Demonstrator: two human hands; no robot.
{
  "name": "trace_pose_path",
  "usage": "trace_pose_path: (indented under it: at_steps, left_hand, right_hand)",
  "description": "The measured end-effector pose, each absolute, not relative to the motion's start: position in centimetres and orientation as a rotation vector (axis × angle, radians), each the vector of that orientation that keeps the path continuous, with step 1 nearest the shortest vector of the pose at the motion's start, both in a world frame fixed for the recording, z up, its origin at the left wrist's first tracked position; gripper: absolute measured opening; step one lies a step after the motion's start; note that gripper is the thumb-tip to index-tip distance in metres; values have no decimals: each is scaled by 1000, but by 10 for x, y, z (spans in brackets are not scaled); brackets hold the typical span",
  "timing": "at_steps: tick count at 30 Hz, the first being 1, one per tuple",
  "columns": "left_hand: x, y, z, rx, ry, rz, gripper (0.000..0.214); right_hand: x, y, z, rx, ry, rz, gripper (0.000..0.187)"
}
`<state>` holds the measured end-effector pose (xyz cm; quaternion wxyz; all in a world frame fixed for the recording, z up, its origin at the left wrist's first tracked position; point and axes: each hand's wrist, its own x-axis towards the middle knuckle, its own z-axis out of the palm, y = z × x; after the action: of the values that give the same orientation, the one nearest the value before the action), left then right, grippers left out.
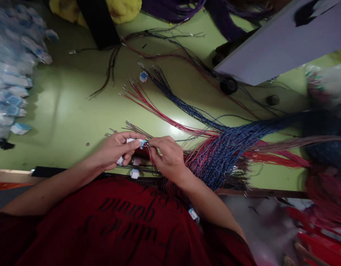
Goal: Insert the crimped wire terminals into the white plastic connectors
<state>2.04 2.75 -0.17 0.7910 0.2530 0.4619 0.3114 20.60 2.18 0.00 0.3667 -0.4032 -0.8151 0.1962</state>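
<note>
My left hand [117,149] is closed on a small white and blue wire connector [142,142], pinched between thumb and fingers. Part of another white piece [120,160] shows below those fingers. Close against the connector's right end, my right hand [168,155] pinches a thin wire [149,153], and its tip is hidden by the fingers. Red and dark wires trail down from there. Beneath the hands lie two small connectors, a pinkish one [136,161] and a white one [134,173]. A bundle of blue and black twisted wires [226,155] spreads to the right.
Bagged white and blue connectors [15,85] fill the green table's [70,111] left side. Red wires [159,116] and a blue connector [143,76] lie ahead. A pale panel [281,40] stands at back right. Purple [170,9] and yellow bundles [123,10] lie at the far edge.
</note>
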Motion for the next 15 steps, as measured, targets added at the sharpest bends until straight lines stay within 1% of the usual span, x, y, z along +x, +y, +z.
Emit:
trace_pose_path:
  at_steps: [5,9,11,15]
  left_hand:
    - [20,24,-9,609,1018,655,28]
    - [19,24,-9,620,1024,658,29]
    - [20,25,-8,617,1030,656,28]
    - [22,27,-4,647,1054,658,24]
  right_hand:
    - [204,22,-2,-1048,-2096,538,16]
    - [205,20,2,-1216,-1975,716,8]
    - [205,20,3,-1271,-1937,767,7]
    - [203,21,-2,-1231,-1982,713,9]
